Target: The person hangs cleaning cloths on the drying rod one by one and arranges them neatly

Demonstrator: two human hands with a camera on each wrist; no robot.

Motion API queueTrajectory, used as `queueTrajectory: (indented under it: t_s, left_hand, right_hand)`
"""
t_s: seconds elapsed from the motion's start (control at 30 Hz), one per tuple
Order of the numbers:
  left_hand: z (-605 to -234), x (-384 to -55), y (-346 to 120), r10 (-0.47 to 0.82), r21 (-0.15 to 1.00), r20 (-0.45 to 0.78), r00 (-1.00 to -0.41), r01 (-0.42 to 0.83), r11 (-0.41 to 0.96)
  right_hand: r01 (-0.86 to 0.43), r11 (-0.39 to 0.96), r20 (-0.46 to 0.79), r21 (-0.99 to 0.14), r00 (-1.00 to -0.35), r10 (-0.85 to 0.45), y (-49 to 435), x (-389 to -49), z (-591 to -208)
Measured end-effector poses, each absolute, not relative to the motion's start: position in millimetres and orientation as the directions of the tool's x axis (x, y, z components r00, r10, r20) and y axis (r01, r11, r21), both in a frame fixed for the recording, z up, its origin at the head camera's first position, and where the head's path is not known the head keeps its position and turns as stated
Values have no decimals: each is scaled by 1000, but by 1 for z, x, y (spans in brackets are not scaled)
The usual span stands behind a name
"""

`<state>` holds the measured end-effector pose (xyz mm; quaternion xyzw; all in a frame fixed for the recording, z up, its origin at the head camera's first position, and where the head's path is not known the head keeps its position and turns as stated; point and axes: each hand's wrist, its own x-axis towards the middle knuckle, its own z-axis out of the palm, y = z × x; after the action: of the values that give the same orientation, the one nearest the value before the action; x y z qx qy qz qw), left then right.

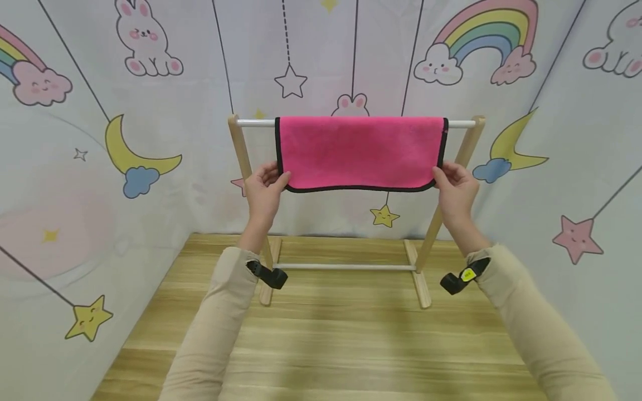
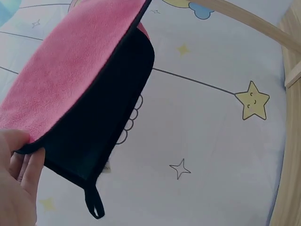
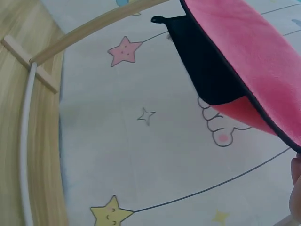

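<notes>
A pink towel [image 1: 361,153] with black edging hangs folded over the upper white rod [image 1: 257,123] of a wooden drying rack. My left hand [image 1: 263,192] pinches its lower left corner between thumb and fingers. At the lower right corner, my right hand [image 1: 458,192] does the same. The front layer is drawn away from the back one in both wrist views, so the dark inner side [image 2: 99,108] shows. A small black hanging loop [image 2: 95,202] dangles from the back layer. Only a sliver of the right hand [image 3: 296,188] appears in the right wrist view.
The rack's slanted wooden legs [image 1: 433,234] and lower white rod [image 1: 346,267] stand on a wood-grain tabletop [image 1: 351,345]. Close behind and on both sides hangs a white cloth backdrop [image 1: 200,111] printed with stars, moons, bunnies and rainbows. Each wrist wears a black strap-on camera [image 1: 271,275].
</notes>
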<state>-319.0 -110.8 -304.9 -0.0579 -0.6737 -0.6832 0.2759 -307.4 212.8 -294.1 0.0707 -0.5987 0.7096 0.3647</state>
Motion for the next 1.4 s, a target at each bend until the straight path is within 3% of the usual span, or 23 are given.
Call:
queueTrajectory:
  t_s: [0.2,0.3,0.67,0.9,1.13,1.4]
  left_hand:
    - [-293,-316,-108,-324,844,524,-788,531,72]
    - [-292,-313,-105,-315,833,547,-776,542,112]
    - [-301,-298,-109,-281,851,525,-803,503,152]
    - [-303,-296,-112,-266,858,513,-816,490,151]
    - [-299,-300,-112,-264,839,544,-796,510,192]
    - [-287,-303,-110,-274,841,541,-795,506,194]
  right_hand:
    - [-671,-48,570,-740,-663,485,221,-318,-279]
    - [-667,-63,553,-742,-663,504,225,-319,-277]
    - [-612,-5,543,-791,-706,455,225,-313,-314]
    - [-627,-24,564,-779,-716,411,215,-304,-311]
    - [-603,117,598,-789,-713,366,212,-302,-298]
    - [-632,235,669,-738,-642,374,210,-306,-290]
